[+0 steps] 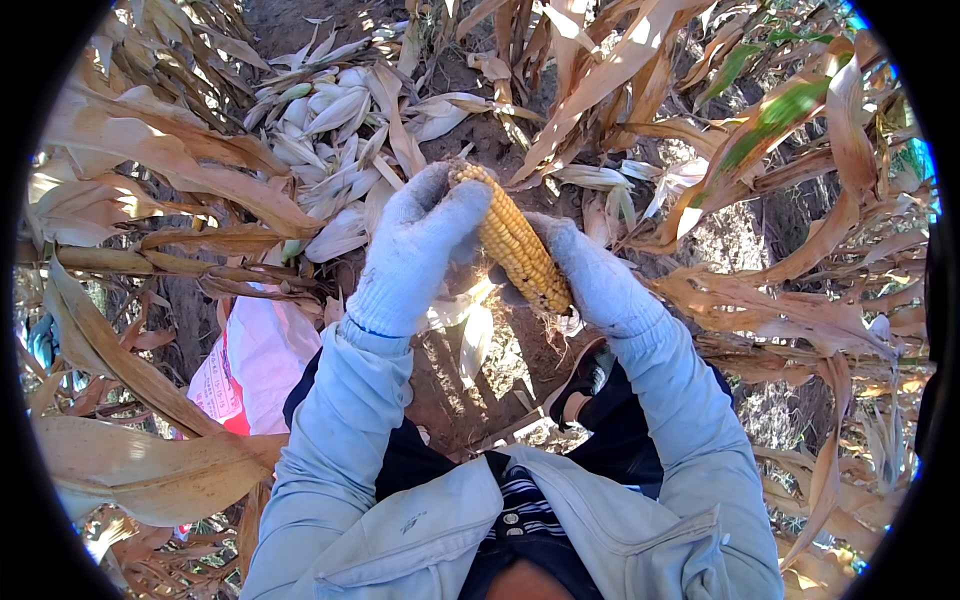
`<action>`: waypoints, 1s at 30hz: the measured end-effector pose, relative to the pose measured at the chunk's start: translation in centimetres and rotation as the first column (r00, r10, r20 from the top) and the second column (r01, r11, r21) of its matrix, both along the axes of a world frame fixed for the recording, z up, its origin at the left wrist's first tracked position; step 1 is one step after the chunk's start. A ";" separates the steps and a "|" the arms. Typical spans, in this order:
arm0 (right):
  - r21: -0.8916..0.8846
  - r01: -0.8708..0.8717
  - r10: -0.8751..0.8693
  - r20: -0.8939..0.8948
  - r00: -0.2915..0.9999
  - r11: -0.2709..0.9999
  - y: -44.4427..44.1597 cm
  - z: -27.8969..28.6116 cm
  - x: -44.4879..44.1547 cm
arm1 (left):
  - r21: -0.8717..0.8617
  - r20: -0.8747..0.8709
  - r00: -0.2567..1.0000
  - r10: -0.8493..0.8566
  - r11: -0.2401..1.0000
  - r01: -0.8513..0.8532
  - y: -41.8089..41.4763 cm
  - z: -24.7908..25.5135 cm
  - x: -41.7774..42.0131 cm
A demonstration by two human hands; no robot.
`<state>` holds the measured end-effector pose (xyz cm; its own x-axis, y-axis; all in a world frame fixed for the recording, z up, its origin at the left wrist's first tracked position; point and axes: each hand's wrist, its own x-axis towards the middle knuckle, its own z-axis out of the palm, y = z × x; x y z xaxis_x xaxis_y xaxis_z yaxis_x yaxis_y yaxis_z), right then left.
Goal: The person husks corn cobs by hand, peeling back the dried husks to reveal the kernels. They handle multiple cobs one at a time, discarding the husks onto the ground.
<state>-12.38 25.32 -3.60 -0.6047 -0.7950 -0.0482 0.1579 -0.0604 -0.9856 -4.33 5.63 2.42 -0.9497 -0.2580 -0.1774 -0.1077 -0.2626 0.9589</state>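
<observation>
A husked ear of yellow corn [521, 244] slants between my two gloved hands, its kernels bare along the visible side. My left hand [427, 225], in a white knit glove, grips the upper end with the thumb pressed on the kernels. Around the lower part is my right hand [581, 259], also in a white glove, with its fingers mostly hidden behind the ear. Some silk and a stub of husk [570, 324] hang at the ear's lower end. Beneath the hands, pale husk pieces [476, 337] lie or hang above the soil; which one I cannot tell.
Dry corn stalks and leaves [795, 307] crowd both sides, one leaf [780, 116] partly green. A heap of pale husks [330, 112] lies ahead on the soil. A white and pink woven sack [262, 360] bearing writing stands at my left. My shoe [589, 379] is below.
</observation>
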 end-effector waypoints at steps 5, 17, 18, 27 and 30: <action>0.126 0.150 -0.103 -0.325 0.940 0.981 -0.1 2.8 1.1 | -0.108 -0.005 1.000 0.013 0.994 -0.013 1.4 -0.3 -0.1; 0.038 0.515 -0.517 0.074 0.853 0.856 1.7 -0.1 -4.0 | 0.035 -0.147 0.903 0.405 0.914 -0.404 -1.4 -0.5 -0.3; 0.067 0.490 -0.495 0.160 0.854 0.869 1.2 0.3 -3.7 | 0.031 -0.172 0.894 0.414 0.909 -0.415 -1.6 -0.7 -0.4; 0.193 0.018 -0.069 0.260 0.963 0.981 1.2 2.5 -1.5 | 0.023 -0.244 0.884 0.400 0.913 -0.407 -0.8 -0.8 -0.3; 0.273 0.066 -0.065 -0.015 0.998 0.960 1.5 2.7 -1.3 | 0.038 -0.226 0.887 0.402 0.914 -0.404 -1.8 -0.7 0.1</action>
